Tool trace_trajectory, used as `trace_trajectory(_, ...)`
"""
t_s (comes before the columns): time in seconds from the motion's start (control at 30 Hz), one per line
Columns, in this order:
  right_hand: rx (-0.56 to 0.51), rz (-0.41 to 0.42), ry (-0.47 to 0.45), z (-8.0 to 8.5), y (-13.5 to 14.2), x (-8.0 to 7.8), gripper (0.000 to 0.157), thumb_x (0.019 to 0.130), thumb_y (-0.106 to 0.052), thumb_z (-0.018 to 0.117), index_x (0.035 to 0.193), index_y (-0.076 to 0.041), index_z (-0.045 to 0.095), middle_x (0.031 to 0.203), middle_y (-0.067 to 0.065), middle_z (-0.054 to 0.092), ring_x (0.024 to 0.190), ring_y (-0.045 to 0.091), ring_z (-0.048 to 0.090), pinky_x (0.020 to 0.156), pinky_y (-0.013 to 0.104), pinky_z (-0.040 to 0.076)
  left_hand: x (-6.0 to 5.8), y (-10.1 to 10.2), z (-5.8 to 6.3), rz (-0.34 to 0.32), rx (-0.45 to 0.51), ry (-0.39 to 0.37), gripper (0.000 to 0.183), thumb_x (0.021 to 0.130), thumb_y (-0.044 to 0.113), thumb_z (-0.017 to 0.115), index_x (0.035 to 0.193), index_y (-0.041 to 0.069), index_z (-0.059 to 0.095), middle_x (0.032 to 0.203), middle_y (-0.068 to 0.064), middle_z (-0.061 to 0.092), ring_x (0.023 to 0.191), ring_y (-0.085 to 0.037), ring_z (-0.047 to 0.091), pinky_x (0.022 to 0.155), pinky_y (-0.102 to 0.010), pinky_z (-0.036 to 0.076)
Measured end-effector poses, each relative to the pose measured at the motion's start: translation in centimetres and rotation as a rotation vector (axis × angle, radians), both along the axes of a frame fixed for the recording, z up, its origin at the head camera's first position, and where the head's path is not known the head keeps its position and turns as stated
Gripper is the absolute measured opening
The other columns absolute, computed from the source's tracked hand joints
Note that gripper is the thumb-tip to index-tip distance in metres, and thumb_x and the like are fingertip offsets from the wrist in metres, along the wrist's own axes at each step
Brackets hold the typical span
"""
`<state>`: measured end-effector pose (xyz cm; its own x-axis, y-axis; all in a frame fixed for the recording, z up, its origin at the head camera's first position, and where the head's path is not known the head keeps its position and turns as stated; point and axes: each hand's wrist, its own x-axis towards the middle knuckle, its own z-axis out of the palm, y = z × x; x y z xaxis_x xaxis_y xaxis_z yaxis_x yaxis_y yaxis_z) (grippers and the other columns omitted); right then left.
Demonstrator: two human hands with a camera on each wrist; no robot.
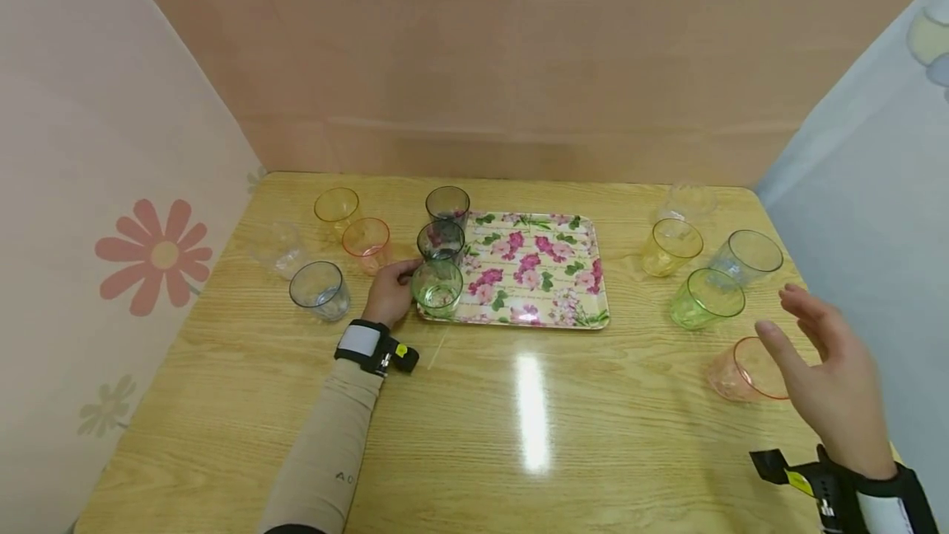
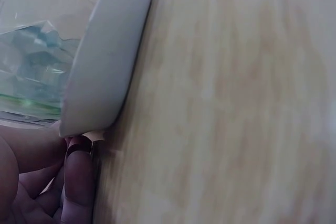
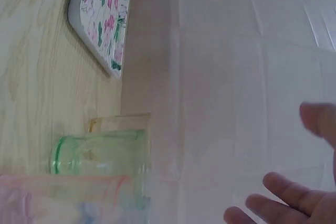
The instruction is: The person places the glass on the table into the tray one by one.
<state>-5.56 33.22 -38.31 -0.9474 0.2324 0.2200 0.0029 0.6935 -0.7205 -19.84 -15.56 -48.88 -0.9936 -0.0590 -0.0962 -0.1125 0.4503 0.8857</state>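
Note:
My left hand (image 1: 390,295) is at the left edge of a floral tray (image 1: 528,277). In the left wrist view its thumb and a bent finger (image 2: 80,179) pinch the tray's pale rim. Along the tray's left side stand a green glass (image 1: 437,288) and two dark grey glasses (image 1: 441,242) (image 1: 447,204), in a row. My right hand (image 1: 838,369) hovers at the right of the table, fingers spread and holding nothing. It partly covers a pink glass (image 1: 730,377) from the head camera.
Left of the tray stand a yellow glass (image 1: 337,208), an orange-rimmed glass (image 1: 366,245), a grey-blue glass (image 1: 320,293) and a clear glass (image 1: 280,247). At the right are a yellow glass (image 1: 670,250), a green glass (image 1: 704,302), a bluish glass (image 1: 747,258) and a clear glass (image 1: 685,200).

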Motion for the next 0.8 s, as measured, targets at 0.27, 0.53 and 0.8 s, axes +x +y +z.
trace_trajectory(0.27, -0.165, 0.053, 0.001, -2.0, 1.7, 0.9, 0.096, 0.102, -0.009, 0.060, 0.163, -0.025, -0.011, 0.170, -0.005, -0.013, 0.153, 0.003, -0.007, 0.113, 0.007, -0.001, 0.0, -0.2, -0.2, -0.003, -0.006, 0.022, 0.034, 0.102, 0.005, 0.059, 0.134, -0.001, 0.065, 0.131, -0.022, 0.065, 0.114, -0.034, 0.064, 0.097, -0.046, 0.051)
trace_trajectory(0.53, -0.692, 0.164, 0.081, -4.7, 3.0, 1.4, 0.120, 0.096, -0.007, 0.071, 0.156, -0.034, -0.030, 0.165, -0.006, -0.030, 0.151, 0.006, -0.021, 0.116, 0.017, -0.013, 0.2, -0.1, -0.2, 0.009, 0.007, 0.015, 0.034, 0.101, 0.001, 0.057, 0.134, -0.001, 0.065, 0.131, -0.023, 0.065, 0.112, -0.034, 0.064, 0.096, -0.046, 0.051)
trace_trajectory(0.8, -0.963, 0.235, 0.118, -7.0, 4.2, 1.9, 0.123, 0.093, -0.006, 0.072, 0.156, -0.038, -0.028, 0.166, -0.007, -0.027, 0.153, 0.016, -0.019, 0.119, 0.024, -0.010, 0.1, 0.1, 0.0, 0.006, 0.011, 0.014, 0.034, 0.101, 0.001, 0.058, 0.134, -0.001, 0.065, 0.130, -0.023, 0.065, 0.111, -0.034, 0.065, 0.095, -0.046, 0.051)
